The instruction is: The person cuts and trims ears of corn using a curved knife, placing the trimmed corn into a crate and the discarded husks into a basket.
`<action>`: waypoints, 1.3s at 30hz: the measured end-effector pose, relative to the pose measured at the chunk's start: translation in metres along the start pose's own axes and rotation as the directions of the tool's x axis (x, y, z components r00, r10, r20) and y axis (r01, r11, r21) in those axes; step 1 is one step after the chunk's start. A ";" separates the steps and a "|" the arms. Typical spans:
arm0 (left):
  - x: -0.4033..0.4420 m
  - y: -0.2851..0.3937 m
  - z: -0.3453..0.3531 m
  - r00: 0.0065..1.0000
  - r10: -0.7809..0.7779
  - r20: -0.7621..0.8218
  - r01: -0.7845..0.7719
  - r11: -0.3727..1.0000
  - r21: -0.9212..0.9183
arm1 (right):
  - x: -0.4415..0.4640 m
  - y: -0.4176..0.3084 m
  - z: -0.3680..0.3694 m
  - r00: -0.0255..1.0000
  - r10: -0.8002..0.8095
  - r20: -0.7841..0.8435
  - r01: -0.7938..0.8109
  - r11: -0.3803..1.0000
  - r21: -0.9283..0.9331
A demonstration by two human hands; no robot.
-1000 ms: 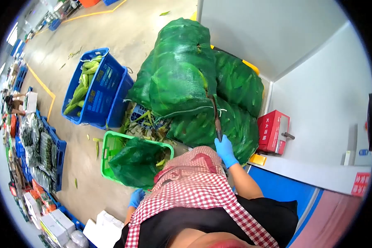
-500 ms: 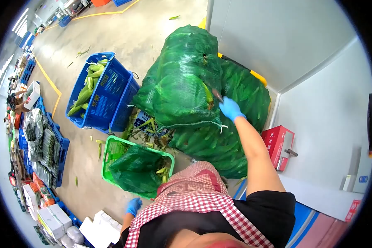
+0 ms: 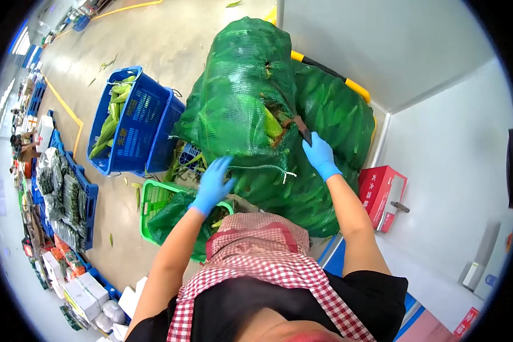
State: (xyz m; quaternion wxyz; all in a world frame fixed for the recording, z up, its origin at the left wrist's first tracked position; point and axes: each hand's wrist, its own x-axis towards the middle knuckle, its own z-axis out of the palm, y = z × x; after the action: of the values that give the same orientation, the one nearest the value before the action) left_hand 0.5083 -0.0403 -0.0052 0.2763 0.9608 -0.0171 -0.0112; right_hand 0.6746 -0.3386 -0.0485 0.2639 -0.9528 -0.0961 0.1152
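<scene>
A green mesh sack (image 3: 233,114) full of corn lies on top of other filled green sacks (image 3: 336,114). Through a torn opening in its right side, corn husks (image 3: 272,125) show. My right hand (image 3: 320,155), in a blue glove, is closed around the dark handle of a knife (image 3: 303,130), whose brownish blade points into the opening. Fingers apart, my left hand (image 3: 212,185), also gloved in blue, is at the near left end of the sack, beside its tie string. Whether it touches the mesh I cannot tell.
Below my left hand stands a green crate (image 3: 148,208) with green mesh and husks inside. Blue crates (image 3: 145,122) stand to the left, one holding corn. Husk scraps lie on the floor. A red box (image 3: 376,191) stands by the wall at right.
My left hand has come up from beside my body to the sack's near end. The slit beside the knife has widened, baring more husks. My view has shifted slightly.
</scene>
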 end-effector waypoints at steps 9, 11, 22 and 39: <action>0.137 0.012 0.062 0.852 0.220 0.475 -0.445 0.783 0.435 | -0.167 0.033 0.075 0.891 0.454 -0.006 -0.430 0.847 0.314; 0.133 0.001 0.052 0.860 0.233 0.455 -0.429 0.812 0.395 | -0.153 -0.021 0.051 0.906 0.383 -0.181 -0.308 0.889 0.339; 0.115 -0.027 0.021 0.877 0.332 0.346 -0.372 0.927 0.052 | -0.303 -0.005 0.099 0.916 0.396 0.058 -0.387 0.837 0.387; 0.104 -0.069 0.007 0.893 0.357 0.273 -0.327 0.933 -0.152 | -0.220 -0.080 0.092 0.911 0.405 0.079 -0.406 0.845 0.349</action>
State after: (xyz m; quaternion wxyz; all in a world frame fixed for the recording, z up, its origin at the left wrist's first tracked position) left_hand 0.6137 0.0101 -0.0493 0.3172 0.9147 -0.2265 -0.1071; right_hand 0.4294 -0.2809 -0.0464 0.4024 -0.8872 0.1294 0.1851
